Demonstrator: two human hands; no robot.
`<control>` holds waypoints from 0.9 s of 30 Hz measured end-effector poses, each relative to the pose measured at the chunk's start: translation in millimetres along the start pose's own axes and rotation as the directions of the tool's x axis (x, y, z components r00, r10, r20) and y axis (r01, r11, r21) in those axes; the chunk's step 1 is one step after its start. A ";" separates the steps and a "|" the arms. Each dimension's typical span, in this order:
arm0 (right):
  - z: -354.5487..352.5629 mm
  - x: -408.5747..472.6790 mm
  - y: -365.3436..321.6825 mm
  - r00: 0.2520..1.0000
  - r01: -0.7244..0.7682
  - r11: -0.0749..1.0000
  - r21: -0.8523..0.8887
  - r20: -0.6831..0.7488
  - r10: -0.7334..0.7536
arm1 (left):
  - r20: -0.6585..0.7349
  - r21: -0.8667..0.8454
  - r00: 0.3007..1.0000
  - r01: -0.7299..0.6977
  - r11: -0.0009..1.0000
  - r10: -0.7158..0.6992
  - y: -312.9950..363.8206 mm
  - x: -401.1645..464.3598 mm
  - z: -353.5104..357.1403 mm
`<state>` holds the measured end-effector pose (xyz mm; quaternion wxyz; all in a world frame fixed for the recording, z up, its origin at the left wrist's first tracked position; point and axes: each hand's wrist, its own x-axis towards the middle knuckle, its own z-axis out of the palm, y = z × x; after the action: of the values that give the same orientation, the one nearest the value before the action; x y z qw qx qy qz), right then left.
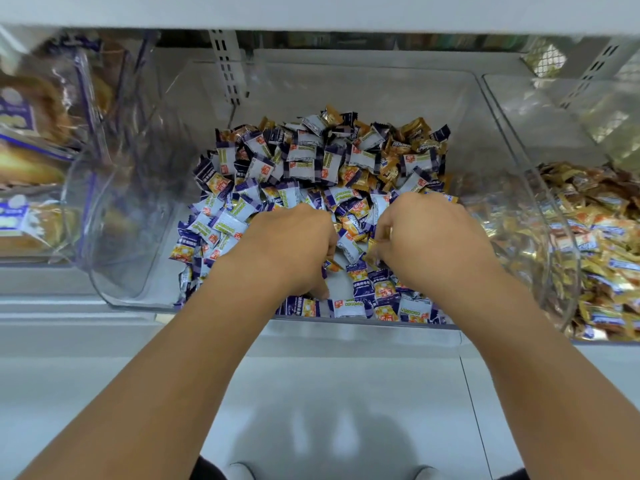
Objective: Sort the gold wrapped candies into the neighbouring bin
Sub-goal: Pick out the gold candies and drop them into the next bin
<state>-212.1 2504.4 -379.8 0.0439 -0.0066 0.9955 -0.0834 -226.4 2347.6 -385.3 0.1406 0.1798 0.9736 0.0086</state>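
A clear plastic bin [346, 81] in the middle holds a heap of purple-and-white wrapped candies [301, 161] with gold wrapped candies [412, 136] mixed in, mostly at the back right. Both my hands are down in the heap near the bin's front. My left hand [294, 244] has its fingers curled down into the candies; what it holds is hidden. My right hand [429, 237] pinches a gold wrapped candy [372, 247] at its fingertips. The neighbouring bin [554, 216] on the right is full of gold wrapped candies [602, 237].
A third clear bin [104, 209] on the left holds larger packaged snacks [31, 140]. A white shelf [311, 12] hangs above the bins. A slotted metal upright [227, 64] stands behind the middle bin. The pale floor [329, 410] lies below.
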 end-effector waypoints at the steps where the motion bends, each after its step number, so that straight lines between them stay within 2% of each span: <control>1: -3.5 -1.2 1.1 1.000 0.008 0.997 0.079 0.011 -0.009 | -0.026 0.004 1.000 -0.004 1.000 0.004 0.0 0.6 1.0; 3: -10.1 -4.3 3.3 1.000 0.029 0.975 0.222 0.000 -0.030 | -0.061 -0.006 0.998 -0.006 1.000 0.005 -1.2 1.4 3.0; 6: -14.7 -5.7 4.2 0.996 0.054 0.952 0.303 -0.078 -0.032 | -0.101 -0.089 0.995 -0.013 0.996 0.004 -7.3 0.5 -0.2; 8: -15.1 -5.7 2.9 0.996 0.050 0.932 0.359 -0.081 -0.022 | -0.171 -0.306 0.985 -0.054 0.950 0.001 -13.4 -2.3 -8.1; 10: -16.6 -5.9 1.3 0.999 0.035 0.868 0.495 -0.047 -0.014 | -0.215 -0.638 0.970 -0.054 0.768 -0.110 -22.3 -7.0 -18.2; 11: -18.9 -6.6 0.6 1.000 -0.006 0.785 0.620 0.003 0.005 | -0.172 -0.768 0.970 -0.021 0.640 -0.175 -27.9 -9.8 -22.6; 13: -22.6 -8.2 -2.8 0.980 -0.188 0.465 0.865 0.196 0.033 | -0.039 -0.898 0.966 0.079 0.432 -0.257 -39.2 -14.7 -24.7; 14: -23.2 -8.2 -4.3 0.953 -0.297 0.275 0.914 0.302 0.025 | 0.000 -0.914 0.960 0.114 0.389 -0.281 -43.6 -16.6 -23.7; 16: -22.5 -7.3 -7.9 0.883 -0.469 -0.067 0.881 0.469 -0.016 | 0.044 -0.919 0.954 0.155 0.362 -0.296 -48.5 -18.2 -19.7; 17: -21.6 -6.4 -9.7 0.858 -0.512 -0.173 0.842 0.513 -0.042 | 0.056 -0.921 0.953 0.164 0.354 -0.296 -50.0 -17.7 -17.8; 18: -21.5 -6.1 -11.4 0.844 -0.533 -0.217 0.818 0.533 -0.064 | 0.066 -0.923 0.952 0.172 0.344 -0.300 -50.6 -16.9 -16.4; 19: -21.6 -6.2 -13.5 0.841 -0.539 -0.201 0.818 0.534 -0.084 | 0.075 -0.926 0.948 0.181 0.332 -0.309 -51.1 -16.5 -16.2; 20: -22.0 -6.1 -15.6 0.852 -0.524 -0.131 0.842 0.517 -0.088 | 0.082 -0.930 0.942 0.189 0.316 -0.325 -51.8 -16.0 -16.5; 21: -21.7 -5.7 -17.1 0.874 -0.481 0.006 0.877 0.480 -0.069 | 0.087 -0.940 0.938 0.189 0.285 -0.337 -52.3 -15.7 -17.5; 23: -17.6 -5.8 -20.7 0.935 -0.305 0.440 0.845 0.353 -0.030 | 0.104 -0.967 0.942 0.170 0.188 -0.319 -53.1 -16.1 -19.2; 24: -12.6 -4.3 -22.1 0.956 -0.193 0.659 0.727 0.290 -0.039 | 0.113 -0.977 0.948 0.161 0.143 -0.299 -53.2 -16.7 -19.8; 25: -7.4 -3.6 -24.5 0.962 -0.089 0.815 0.573 0.262 -0.080 | 0.120 -0.981 0.952 0.158 0.115 -0.283 -53.2 -17.4 -20.5; 27: 3.6 -4.6 -31.3 0.937 0.063 0.963 0.262 0.317 -0.148 | 0.131 -0.979 0.951 0.169 0.116 -0.281 -52.8 -18.1 -20.3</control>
<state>-207.1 2473.1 -377.7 0.2077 -0.0689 0.9535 -0.2072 -234.1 2292.6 -364.4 0.1806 -0.1042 0.7535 0.6234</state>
